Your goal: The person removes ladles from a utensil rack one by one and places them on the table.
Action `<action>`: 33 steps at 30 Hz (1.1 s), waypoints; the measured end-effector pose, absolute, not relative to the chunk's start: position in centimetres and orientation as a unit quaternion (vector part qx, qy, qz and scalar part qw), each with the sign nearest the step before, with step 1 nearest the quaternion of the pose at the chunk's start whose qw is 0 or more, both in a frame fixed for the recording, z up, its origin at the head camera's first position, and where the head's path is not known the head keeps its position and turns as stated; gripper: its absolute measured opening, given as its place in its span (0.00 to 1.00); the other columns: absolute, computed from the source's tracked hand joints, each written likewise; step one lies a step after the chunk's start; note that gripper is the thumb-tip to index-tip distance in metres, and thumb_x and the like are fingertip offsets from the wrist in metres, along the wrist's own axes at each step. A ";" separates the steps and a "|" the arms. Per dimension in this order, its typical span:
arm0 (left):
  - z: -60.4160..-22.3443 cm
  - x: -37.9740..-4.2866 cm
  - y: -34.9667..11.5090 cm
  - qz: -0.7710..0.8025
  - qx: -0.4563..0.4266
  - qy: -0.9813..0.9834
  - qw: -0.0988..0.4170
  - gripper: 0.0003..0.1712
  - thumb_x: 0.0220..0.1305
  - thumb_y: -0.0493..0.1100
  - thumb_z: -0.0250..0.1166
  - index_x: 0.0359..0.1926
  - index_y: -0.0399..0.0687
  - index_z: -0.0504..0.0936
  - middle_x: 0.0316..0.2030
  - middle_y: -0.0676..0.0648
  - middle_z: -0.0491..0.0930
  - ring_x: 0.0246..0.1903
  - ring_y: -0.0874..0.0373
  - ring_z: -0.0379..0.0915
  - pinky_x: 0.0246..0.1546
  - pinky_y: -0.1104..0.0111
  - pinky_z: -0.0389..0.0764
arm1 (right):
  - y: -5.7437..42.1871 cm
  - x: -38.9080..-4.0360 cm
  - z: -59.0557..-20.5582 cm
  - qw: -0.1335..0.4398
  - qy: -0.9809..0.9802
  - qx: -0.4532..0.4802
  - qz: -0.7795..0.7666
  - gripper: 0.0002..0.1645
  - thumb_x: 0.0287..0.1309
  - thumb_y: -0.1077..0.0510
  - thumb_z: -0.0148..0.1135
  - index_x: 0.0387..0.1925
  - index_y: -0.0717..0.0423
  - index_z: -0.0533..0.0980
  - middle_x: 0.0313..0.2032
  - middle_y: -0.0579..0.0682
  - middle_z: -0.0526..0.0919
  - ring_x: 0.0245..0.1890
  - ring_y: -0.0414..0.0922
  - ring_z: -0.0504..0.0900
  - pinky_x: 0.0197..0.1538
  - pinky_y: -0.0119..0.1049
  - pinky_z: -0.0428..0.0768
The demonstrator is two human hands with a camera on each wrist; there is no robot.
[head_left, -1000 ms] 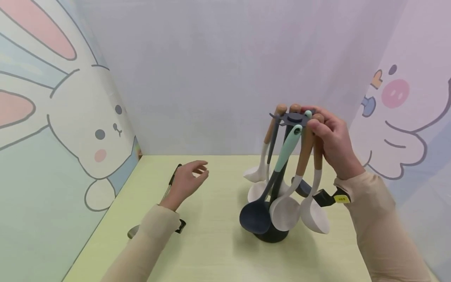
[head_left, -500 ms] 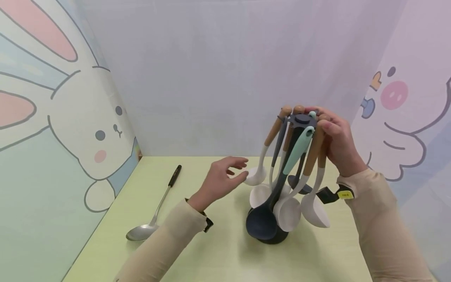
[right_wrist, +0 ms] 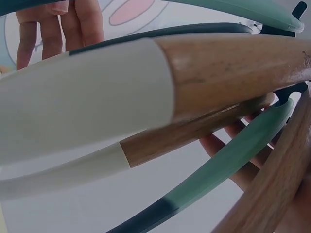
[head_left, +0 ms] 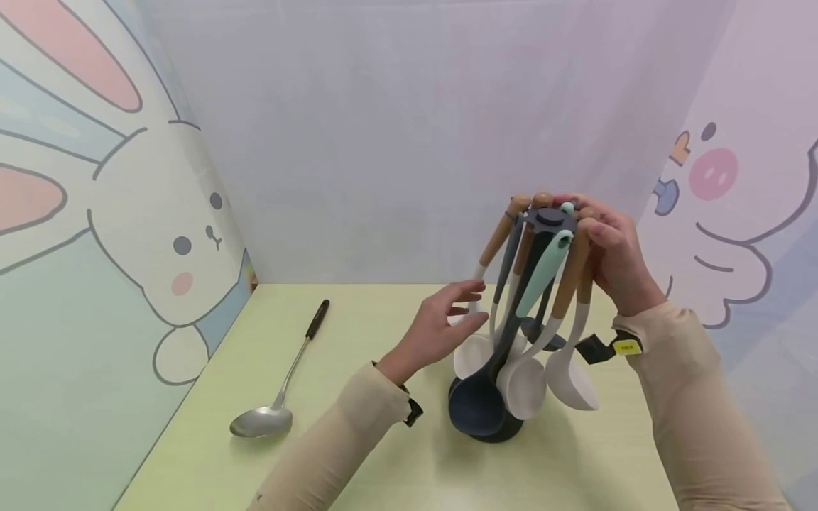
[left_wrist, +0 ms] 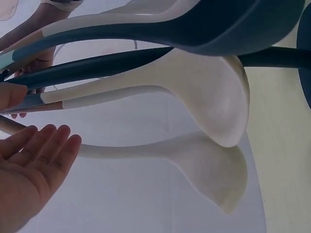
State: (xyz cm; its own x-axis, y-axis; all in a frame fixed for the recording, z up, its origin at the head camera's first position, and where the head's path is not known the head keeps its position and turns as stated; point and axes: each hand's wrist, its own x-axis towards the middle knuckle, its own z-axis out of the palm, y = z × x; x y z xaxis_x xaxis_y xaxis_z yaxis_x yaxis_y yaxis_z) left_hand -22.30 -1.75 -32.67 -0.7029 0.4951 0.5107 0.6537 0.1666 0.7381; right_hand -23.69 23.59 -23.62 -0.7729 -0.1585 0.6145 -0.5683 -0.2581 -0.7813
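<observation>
My right hand (head_left: 613,248) grips the top of a black utensil stand (head_left: 551,217), its thumb over the end of a wooden handle (head_left: 571,277). Several ladles and spoons hang round the stand, among them a dark blue ladle (head_left: 476,406) with a mint handle and white ladles (head_left: 571,383) with wooden handles. The left hand (head_left: 441,328), fingers slightly bent and thumb apart, is at the stand's left side. In the left wrist view its fingertips (left_wrist: 73,143) lie beside the stem of a white ladle (left_wrist: 209,165), with nothing in the palm.
A steel ladle (head_left: 262,421) with a black handle lies on the pale yellow table (head_left: 358,468), to the left. Behind stands a plain pale backdrop (head_left: 409,142). Side panels carry a cartoon rabbit (head_left: 153,234) and another pink-nosed figure (head_left: 722,234).
My left hand has moved right, from over the steel ladle to the stand. The stand's top has shifted slightly right and the hanging utensils have swung a little. The right hand keeps its grip.
</observation>
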 end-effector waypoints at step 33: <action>-34.2 -21.7 0.7 -0.550 -0.358 -0.751 0.072 0.12 0.73 0.33 0.56 0.53 0.32 0.78 0.43 0.39 0.82 0.42 0.53 0.83 0.43 0.74 0.80 | 25.0 -26.6 -24.4 0.073 -0.538 0.407 0.735 0.18 0.60 0.55 0.60 0.46 0.64 0.82 0.51 0.55 0.81 0.49 0.48 0.75 0.49 0.35 0.75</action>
